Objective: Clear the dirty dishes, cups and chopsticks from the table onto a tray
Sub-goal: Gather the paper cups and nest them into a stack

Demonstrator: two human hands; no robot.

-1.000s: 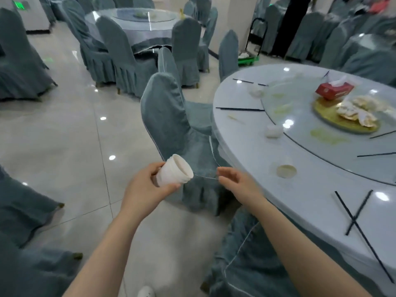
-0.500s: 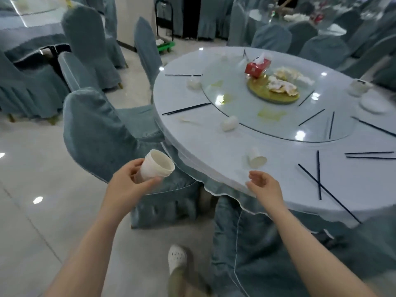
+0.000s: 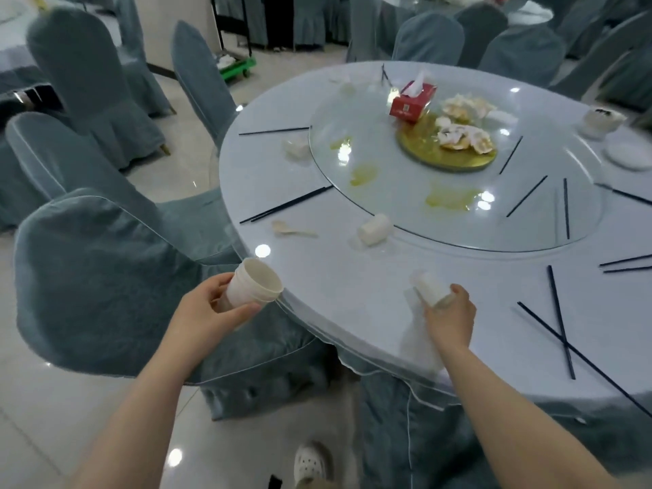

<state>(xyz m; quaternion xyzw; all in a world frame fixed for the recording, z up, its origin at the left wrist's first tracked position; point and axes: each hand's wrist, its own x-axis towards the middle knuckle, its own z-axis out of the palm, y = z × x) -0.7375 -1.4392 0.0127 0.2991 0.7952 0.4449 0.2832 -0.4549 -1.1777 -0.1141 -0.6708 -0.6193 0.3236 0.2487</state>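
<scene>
The big round bench with its pale blue cloth (image 3: 352, 287) filled the right half of the frame, its clear glass turntable (image 3: 405, 192) sitting toward the upper right and smeared with yellow spills. On the turntable stood a round gold platter of crumpled leftovers (image 3: 448, 150) and, just beside it, a red tissue box (image 3: 412, 102). Thin black chopsticks (image 3: 561, 333) lay scattered around the rim, one crossed pair at the lower right. No tray showed anywhere in view. A white paper cup lying on its side (image 3: 374, 229) rested at the turntable's edge near the middle of the frame, with a pale plastic spoon (image 3: 293, 230) just left of it. At lower centre the left hand (image 3: 208, 315) was wrapped round a stack of white paper cups (image 3: 253, 284), mouth tilted toward the bench, held just off its near edge. The right hand (image 3: 450, 319) had its fingers curled on a small white paper cup (image 3: 428, 291), blurred, at the bench's near edge. To do this step well, it seemed wise to grip that cup lightly so it would not crush, tip out any dregs, then nest it squarely into the stack, keeping the stack steady, before reaching for the tipped cup.
</scene>
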